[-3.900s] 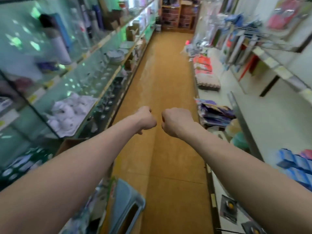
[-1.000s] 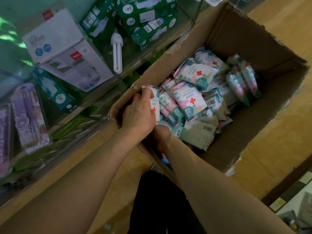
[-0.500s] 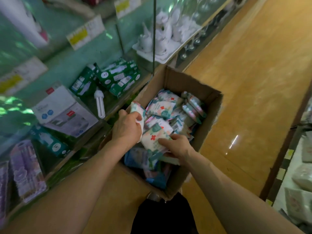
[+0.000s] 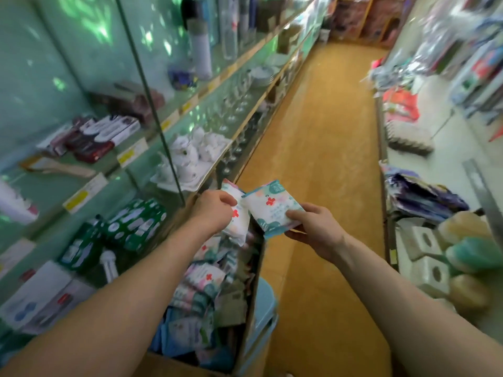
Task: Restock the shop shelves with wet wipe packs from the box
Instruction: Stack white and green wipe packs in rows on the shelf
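My left hand (image 4: 211,213) grips a white wet wipe pack (image 4: 237,221) with a red cross, held upright above the box. Beside it, my right hand (image 4: 315,231) holds a second wet wipe pack (image 4: 270,208) by its lower right edge, thumb on top. The two packs touch each other. Below them the open cardboard box (image 4: 251,303) holds several more wet wipe packs (image 4: 204,284) in a loose heap. My left forearm hides part of the box.
Glass shelves (image 4: 174,119) run along the left with green bulb boxes (image 4: 130,227), white teapots (image 4: 196,153) and bottles. White shelves (image 4: 441,148) on the right carry sponges (image 4: 462,257) and packets. A blue stool (image 4: 262,317) stands under the box. The yellow aisle floor (image 4: 326,131) stretches ahead.
Both hands have lifted a pack each out of the box and up to chest height. The view has swung up from the box to the aisle.
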Motion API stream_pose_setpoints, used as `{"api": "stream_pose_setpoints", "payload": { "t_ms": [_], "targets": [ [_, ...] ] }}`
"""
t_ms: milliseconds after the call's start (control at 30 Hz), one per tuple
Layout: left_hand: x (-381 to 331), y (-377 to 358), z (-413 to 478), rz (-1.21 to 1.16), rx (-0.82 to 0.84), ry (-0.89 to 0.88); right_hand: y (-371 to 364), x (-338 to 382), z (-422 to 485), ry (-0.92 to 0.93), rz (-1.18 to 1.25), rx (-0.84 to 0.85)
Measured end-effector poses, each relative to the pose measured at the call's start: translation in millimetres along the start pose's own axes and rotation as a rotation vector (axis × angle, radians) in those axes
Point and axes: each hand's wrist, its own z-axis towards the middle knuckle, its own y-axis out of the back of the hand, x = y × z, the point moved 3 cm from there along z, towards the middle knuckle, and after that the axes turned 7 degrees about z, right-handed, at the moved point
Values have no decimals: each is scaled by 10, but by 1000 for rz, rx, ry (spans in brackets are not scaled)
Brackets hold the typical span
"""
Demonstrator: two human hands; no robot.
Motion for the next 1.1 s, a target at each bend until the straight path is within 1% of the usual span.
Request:
{"api": "stream_pose_setpoints", "payload": {
  "t_ms": [167, 333, 467, 633, 833, 1100],
  "targets": [
    [-828, -92, -166, -87, 62, -117, 609, 456, -306, 111, 119, -95],
    [-1791, -338, -425, -135, 140, -251, 1325, 851, -659, 208, 209, -163],
    [-2600, -664, -694, -159, 188, -333, 2031, 1171, -982, 302, 285, -242],
    [-3570, -1236, -1086, -156, 282, -451, 3012, 1430, -1453, 415, 331, -378],
    [-4551, -1890, -1729, -114, 388, -640, 4053, 1548, -2193, 524, 389, -546],
    [-5471, -2725, -2667, -98, 542, -842, 5077, 1351, -3195, 620, 482, -798]
  ]
}}
